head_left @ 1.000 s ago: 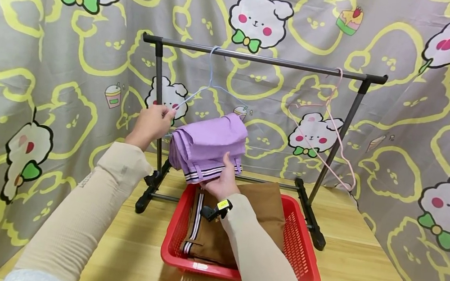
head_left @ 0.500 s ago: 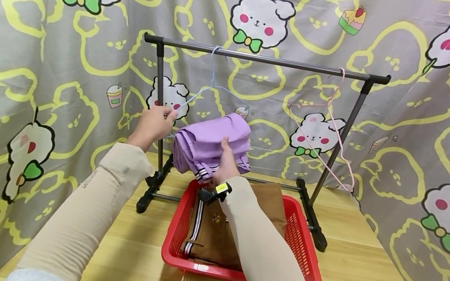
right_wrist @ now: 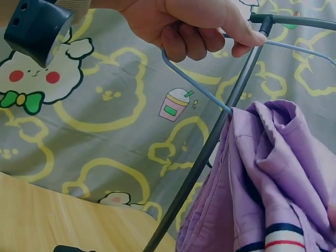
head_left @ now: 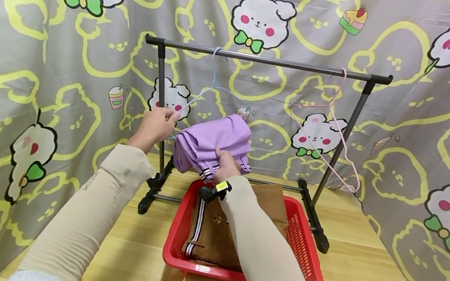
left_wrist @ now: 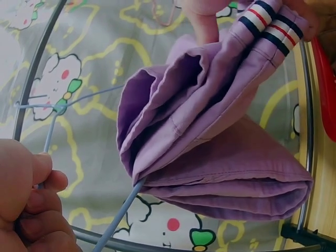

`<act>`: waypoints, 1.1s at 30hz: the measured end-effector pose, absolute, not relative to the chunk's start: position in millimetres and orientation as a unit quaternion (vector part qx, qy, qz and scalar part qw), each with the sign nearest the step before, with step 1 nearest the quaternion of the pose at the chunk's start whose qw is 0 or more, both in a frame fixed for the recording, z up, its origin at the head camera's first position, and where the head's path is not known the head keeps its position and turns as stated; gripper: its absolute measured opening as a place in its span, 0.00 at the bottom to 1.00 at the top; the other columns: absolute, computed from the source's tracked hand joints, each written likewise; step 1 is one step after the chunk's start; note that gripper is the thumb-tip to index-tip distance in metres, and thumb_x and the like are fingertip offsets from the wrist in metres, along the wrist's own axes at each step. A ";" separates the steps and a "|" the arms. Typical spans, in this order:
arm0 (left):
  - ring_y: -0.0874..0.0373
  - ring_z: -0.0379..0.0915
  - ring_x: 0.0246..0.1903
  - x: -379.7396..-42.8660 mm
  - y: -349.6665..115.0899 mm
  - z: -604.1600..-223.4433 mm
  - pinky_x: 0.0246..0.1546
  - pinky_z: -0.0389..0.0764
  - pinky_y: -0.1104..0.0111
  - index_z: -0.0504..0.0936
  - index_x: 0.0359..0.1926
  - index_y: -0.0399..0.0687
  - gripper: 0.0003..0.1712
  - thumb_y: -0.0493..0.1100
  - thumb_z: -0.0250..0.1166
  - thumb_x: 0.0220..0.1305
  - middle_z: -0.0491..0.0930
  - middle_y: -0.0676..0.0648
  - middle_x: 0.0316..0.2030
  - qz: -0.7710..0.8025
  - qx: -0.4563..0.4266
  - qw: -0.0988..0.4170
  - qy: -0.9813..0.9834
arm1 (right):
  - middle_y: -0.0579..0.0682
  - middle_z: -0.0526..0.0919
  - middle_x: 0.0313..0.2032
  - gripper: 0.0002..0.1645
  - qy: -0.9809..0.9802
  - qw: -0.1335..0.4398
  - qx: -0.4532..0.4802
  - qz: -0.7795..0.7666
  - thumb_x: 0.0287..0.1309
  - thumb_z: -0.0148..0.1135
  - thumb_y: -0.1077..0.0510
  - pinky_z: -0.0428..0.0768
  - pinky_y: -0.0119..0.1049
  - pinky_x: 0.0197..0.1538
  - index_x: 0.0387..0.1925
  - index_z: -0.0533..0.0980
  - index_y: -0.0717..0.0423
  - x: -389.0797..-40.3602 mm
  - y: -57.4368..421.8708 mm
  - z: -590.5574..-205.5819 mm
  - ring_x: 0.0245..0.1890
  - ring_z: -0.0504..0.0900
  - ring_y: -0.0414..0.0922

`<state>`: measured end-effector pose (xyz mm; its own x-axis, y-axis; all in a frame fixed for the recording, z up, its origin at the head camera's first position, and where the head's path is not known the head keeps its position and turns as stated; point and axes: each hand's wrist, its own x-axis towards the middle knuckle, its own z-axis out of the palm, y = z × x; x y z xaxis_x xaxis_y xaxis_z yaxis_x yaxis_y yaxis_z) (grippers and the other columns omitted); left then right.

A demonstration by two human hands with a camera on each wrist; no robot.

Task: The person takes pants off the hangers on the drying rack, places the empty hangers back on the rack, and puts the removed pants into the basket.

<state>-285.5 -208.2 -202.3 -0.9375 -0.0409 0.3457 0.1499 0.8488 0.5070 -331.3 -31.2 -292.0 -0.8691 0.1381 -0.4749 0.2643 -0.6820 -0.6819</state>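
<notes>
My left hand [head_left: 156,125] pinches the left arm of a light blue wire hanger [head_left: 198,96], whose hook is over the rack's top bar. Folded lilac trousers [head_left: 214,139] hang over the hanger's lower bar; in the left wrist view this bar [left_wrist: 118,215] runs into the fold. With its thumb on the near face, my right hand [head_left: 227,165] holds the trousers low near the striped trim [left_wrist: 275,34]. Its other fingers are mostly hidden behind the cloth. In the right wrist view, the left hand [right_wrist: 194,26] curls round the hanger's corner.
A black clothes rack [head_left: 277,62] stands on the wooden table [head_left: 359,262]. Its right side bears a pink hanger [head_left: 341,138] without clothing. Below my right arm sits a red basket [head_left: 200,268] with a folded brown garment [head_left: 215,243]. A patterned curtain [head_left: 395,143] hangs behind.
My right hand has turned and shifted a little, tilting the trousers' striped lower edge away, and its thumb has moved on the cloth. The left hand keeps its pinch on the hanger.
</notes>
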 end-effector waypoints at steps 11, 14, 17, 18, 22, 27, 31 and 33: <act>0.39 0.68 0.48 -285.3 -208.1 -204.4 0.49 0.70 0.50 0.76 0.57 0.40 0.23 0.51 0.44 0.77 0.75 0.34 0.53 -0.277 -0.025 0.173 -0.945 | 0.49 0.78 0.38 0.24 0.395 0.062 0.247 -0.883 0.50 0.74 0.60 0.80 0.37 0.40 0.45 0.71 0.59 -334.2 -27.9 -294.6 0.35 0.79 0.46; 0.39 0.69 0.48 -284.9 -207.5 -204.2 0.48 0.70 0.49 0.77 0.55 0.40 0.23 0.51 0.44 0.77 0.76 0.34 0.52 -0.278 -0.025 0.173 -0.944 | 0.51 0.79 0.40 0.31 0.387 0.088 0.233 -0.888 0.49 0.76 0.51 0.80 0.39 0.41 0.48 0.69 0.58 -333.3 -25.2 -294.5 0.36 0.79 0.47; 0.40 0.69 0.46 -284.2 -207.1 -204.1 0.47 0.70 0.50 0.77 0.52 0.40 0.22 0.51 0.45 0.77 0.76 0.34 0.49 -0.281 -0.023 0.175 -0.943 | 0.52 0.78 0.44 0.42 0.384 0.104 0.223 -0.890 0.44 0.78 0.42 0.79 0.42 0.43 0.53 0.67 0.57 -332.0 -23.6 -293.4 0.39 0.79 0.49; 0.40 0.69 0.46 -284.2 -206.9 -204.2 0.47 0.70 0.50 0.77 0.52 0.40 0.22 0.50 0.45 0.77 0.76 0.34 0.49 -0.281 -0.024 0.176 -0.943 | 0.52 0.77 0.45 0.45 0.387 0.104 0.225 -0.888 0.41 0.78 0.40 0.78 0.43 0.44 0.54 0.65 0.57 -331.7 -23.5 -293.3 0.41 0.78 0.50; 0.39 0.69 0.48 -285.3 -206.6 -205.2 0.49 0.70 0.49 0.77 0.52 0.40 0.22 0.50 0.45 0.77 0.76 0.34 0.51 -0.279 -0.029 0.176 -0.944 | 0.54 0.73 0.52 0.54 0.394 0.100 0.239 -0.882 0.38 0.77 0.33 0.74 0.46 0.52 0.60 0.61 0.55 -331.4 -22.7 -291.4 0.49 0.74 0.52; 0.39 0.69 0.48 -287.5 -206.2 -207.1 0.49 0.70 0.50 0.78 0.51 0.41 0.21 0.51 0.45 0.77 0.76 0.35 0.51 -0.280 -0.029 0.180 -0.943 | 0.54 0.72 0.53 0.55 0.407 0.083 0.253 -0.874 0.38 0.78 0.36 0.71 0.46 0.56 0.61 0.61 0.55 -336.2 -25.1 -291.9 0.50 0.72 0.53; 0.40 0.69 0.46 -287.9 -206.0 -208.2 0.47 0.70 0.51 0.78 0.47 0.42 0.21 0.51 0.45 0.77 0.77 0.36 0.47 -0.282 -0.030 0.184 -0.941 | 0.52 0.76 0.48 0.47 0.402 0.048 0.266 -0.875 0.40 0.81 0.48 0.77 0.44 0.48 0.57 0.64 0.56 -339.7 -29.3 -293.9 0.44 0.77 0.51; 0.40 0.69 0.45 -287.9 -206.0 -208.4 0.46 0.70 0.52 0.78 0.44 0.42 0.20 0.51 0.45 0.77 0.77 0.37 0.44 -0.283 -0.031 0.186 -0.940 | 0.52 0.77 0.45 0.44 0.395 0.036 0.271 -0.877 0.41 0.80 0.54 0.79 0.42 0.45 0.57 0.64 0.57 -340.0 -31.4 -295.4 0.42 0.78 0.50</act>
